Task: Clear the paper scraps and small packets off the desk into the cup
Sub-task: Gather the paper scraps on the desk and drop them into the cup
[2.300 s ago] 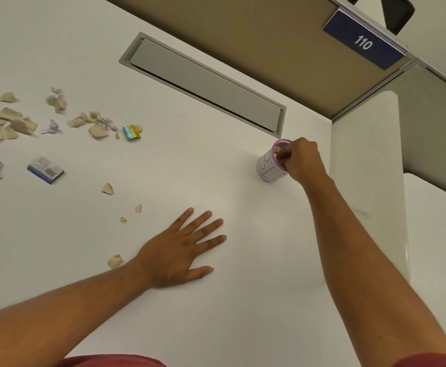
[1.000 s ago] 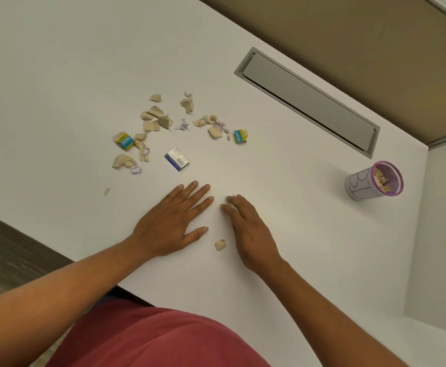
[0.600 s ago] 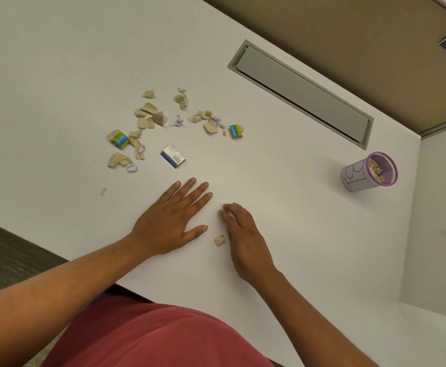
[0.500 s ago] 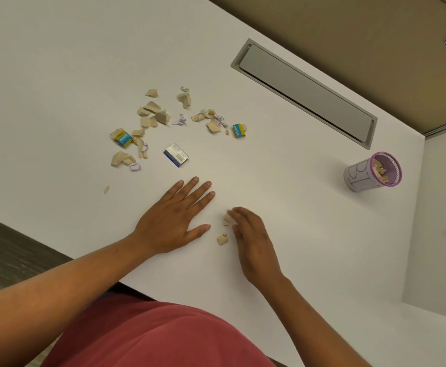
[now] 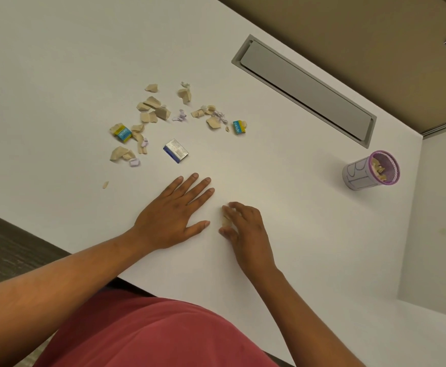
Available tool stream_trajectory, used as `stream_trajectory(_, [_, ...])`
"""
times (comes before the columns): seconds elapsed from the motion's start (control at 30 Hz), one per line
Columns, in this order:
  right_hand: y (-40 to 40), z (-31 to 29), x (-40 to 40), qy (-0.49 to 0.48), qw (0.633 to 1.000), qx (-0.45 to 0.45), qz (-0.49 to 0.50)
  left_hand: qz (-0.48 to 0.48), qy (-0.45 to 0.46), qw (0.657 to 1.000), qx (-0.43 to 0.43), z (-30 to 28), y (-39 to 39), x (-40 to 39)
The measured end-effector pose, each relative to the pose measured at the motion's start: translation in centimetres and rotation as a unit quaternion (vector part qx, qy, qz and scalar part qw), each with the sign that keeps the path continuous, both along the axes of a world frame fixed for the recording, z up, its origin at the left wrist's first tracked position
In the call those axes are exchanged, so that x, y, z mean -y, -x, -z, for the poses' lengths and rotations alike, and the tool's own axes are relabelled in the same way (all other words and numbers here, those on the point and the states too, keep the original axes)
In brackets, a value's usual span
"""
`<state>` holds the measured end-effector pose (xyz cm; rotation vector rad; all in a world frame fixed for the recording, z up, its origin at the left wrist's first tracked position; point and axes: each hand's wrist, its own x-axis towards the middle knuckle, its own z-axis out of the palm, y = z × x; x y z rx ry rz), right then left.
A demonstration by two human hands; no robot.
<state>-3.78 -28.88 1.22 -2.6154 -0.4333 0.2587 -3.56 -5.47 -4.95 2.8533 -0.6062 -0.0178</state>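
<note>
Two hands: left hand (image 5: 175,213) flat, fingers spread on the smooth white tabletop (image 5: 282,234); right hand (image 5: 245,229) curled, fingertips pinching a small tan paper scrap (image 5: 225,221).
Scraps: torn tan paper pieces (image 5: 153,107), ragged, with bits of crumpled lilac paper (image 5: 180,117), scattered beyond the left hand.
Packets: two small teal-and-yellow packets (image 5: 123,133) (image 5: 239,127); one blue-and-white box (image 5: 175,150) between them.
Cup: lilac mesh cylinder with purple rim (image 5: 370,172), well right, holding tan scraps.
Surroundings: grey rectangular cable hatch (image 5: 303,88) behind; red shirt (image 5: 142,332) at the near edge.
</note>
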Motion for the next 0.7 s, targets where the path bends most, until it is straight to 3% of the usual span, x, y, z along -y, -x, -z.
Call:
stream_trajectory(0.13, [0.1, -0.4, -0.5, 0.084, 0.995, 0.041, 0.027, 0.0, -0.003, 1.0, -0.005, 0.0, -0.1, 0.0])
stream_trajectory(0.27, [0.7, -0.4, -1.2, 0.169, 0.985, 0.027, -0.022, 0.001, -0.002, 1.0, -0.004, -0.1, -0.1, -0.1])
stream_trajectory(0.57, [0.9, -0.8, -0.8, 0.065, 0.997, 0.005, -0.028, 0.0, -0.001, 1.0, 0.0, 0.1, -0.1, 0.0])
stream_trajectory(0.7, [-0.1, -0.7, -0.5, 0.095, 0.992, 0.034, -0.072, -0.001, 0.001, 1.0, 0.002, 0.3, 0.0, 0.0])
